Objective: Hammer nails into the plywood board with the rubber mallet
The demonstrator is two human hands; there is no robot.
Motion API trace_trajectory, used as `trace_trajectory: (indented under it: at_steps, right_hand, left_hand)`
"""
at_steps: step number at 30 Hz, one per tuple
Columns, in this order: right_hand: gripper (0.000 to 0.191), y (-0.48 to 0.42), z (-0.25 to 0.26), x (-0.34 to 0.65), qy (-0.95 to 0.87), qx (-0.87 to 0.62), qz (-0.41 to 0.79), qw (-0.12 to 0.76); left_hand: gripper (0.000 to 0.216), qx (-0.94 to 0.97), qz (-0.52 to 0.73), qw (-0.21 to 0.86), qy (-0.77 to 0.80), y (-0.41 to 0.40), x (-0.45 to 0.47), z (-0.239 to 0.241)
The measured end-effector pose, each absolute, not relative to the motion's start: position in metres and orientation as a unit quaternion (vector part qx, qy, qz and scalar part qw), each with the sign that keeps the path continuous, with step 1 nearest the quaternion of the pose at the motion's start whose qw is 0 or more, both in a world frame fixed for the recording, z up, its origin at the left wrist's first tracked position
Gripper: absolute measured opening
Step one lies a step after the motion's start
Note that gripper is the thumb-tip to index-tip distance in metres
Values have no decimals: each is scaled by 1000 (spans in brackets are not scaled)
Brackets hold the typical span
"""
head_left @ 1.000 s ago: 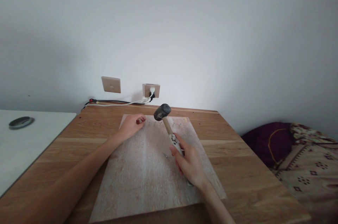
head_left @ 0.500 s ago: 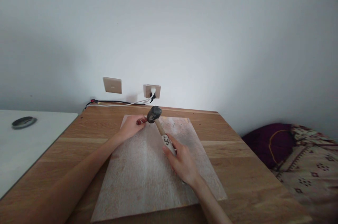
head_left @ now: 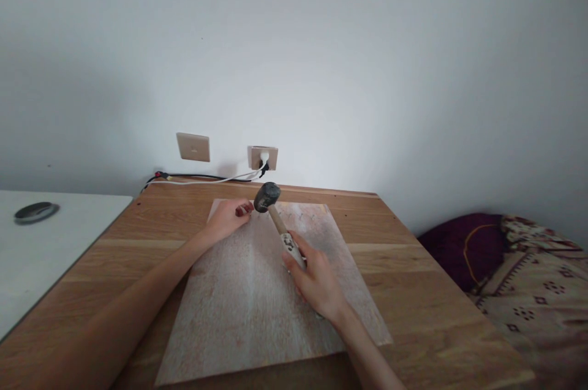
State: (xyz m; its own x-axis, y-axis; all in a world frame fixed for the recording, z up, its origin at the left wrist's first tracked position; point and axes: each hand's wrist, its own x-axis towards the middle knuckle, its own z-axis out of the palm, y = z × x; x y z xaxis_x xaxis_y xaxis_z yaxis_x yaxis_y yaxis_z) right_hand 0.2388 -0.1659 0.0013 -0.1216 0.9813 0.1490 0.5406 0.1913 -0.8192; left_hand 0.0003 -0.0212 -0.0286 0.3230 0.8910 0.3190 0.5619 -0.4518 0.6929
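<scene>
My right hand (head_left: 321, 280) is wrapped around the handle of a mallet (head_left: 275, 215). Its dark, blocky head is raised just above the far part of a pale wooden board (head_left: 257, 304), right beside the fingers of my left hand (head_left: 229, 218). Those fingers are curled into a pinch at the board's far left part; whatever is between them is too small to make out. A few thin, nail-like bits (head_left: 301, 217) stand in a row near the far edge, to the right of the mallet head.
The board lies on a wooden table (head_left: 390, 292) against a white wall. A socket with plugs (head_left: 264, 158) and cables (head_left: 206, 179) runs along the back. At left is a white surface with a round dark object (head_left: 35, 212); patterned fabric (head_left: 537, 292) lies at right.
The whole view has shifted slightly. Both hands and the mallet keep nearly the same pose over the board.
</scene>
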Motion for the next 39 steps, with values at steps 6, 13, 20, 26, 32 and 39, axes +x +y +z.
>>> trace_trajectory:
  at_steps: [6, 13, 20, 26, 32, 39]
  right_hand:
    - [48, -166, 1, 237, -679, -565, 305, 355]
    - [49, -165, -4, 234, -697, -560, 292, 338]
    - [48, -163, -11, 230, -716, -541, 279, 344]
    - [49, -162, -13, 227, -736, -537, 259, 321]
    - [52, -166, -10, 224, -740, -550, 250, 295]
    - [52, -165, -12, 223, -734, -555, 253, 300]
  left_hand:
    - [16, 777, 341, 256, 463, -22, 1, -28]
    - [10, 766, 336, 256, 485, -23, 4, -29]
    - [27, 751, 350, 254, 499, -22, 4, -31]
    - [31, 759, 345, 248, 494, -20, 3, -32]
    - [37, 763, 346, 235, 493, -19, 1, -35]
    - [36, 764, 342, 239, 492, -20, 2, -34]
